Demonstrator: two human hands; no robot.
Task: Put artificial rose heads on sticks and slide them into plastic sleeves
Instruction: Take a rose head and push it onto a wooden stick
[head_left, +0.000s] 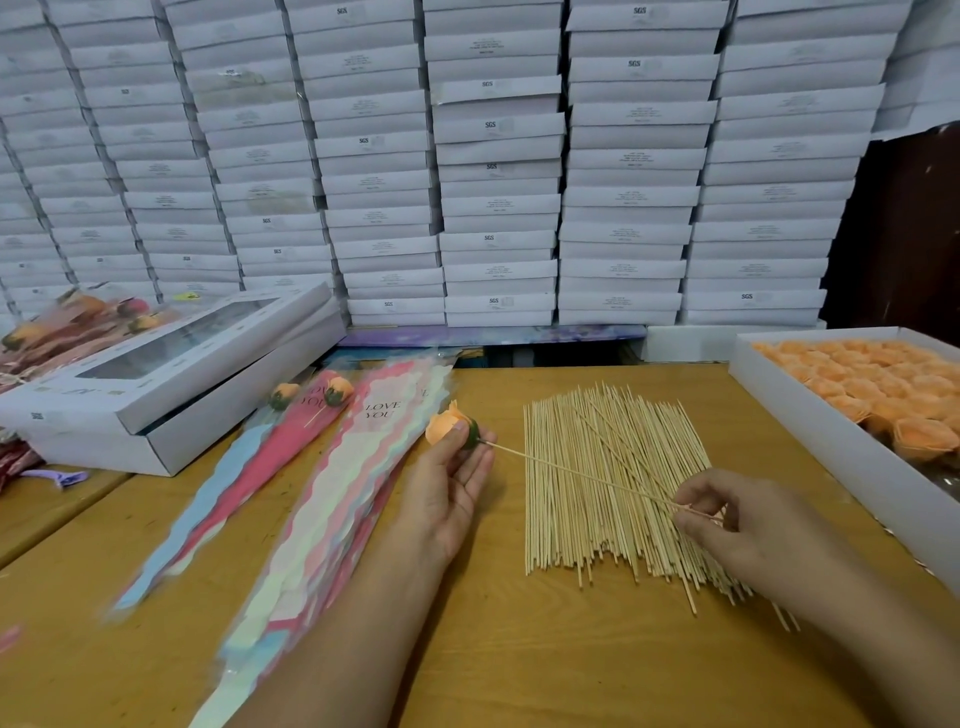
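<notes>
rose head (448, 427) sits in the left hand (451, 486), fingers curled around it, above the table (519, 649) beside the sleeves (332, 499). the right hand (737, 525) pinches the far end of the stick (582, 474), whose tip is at the rose base, over the stick pile (597, 519).

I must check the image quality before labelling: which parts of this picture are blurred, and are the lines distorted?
Head view: the plastic sleeves at lower left are smeared by blur; the rose head, the stick and both hands, left and right, stay fairly sharp; the stacked white boxes lean and curve outward, a wide-angle distortion; lighting is even and soft.
</notes>
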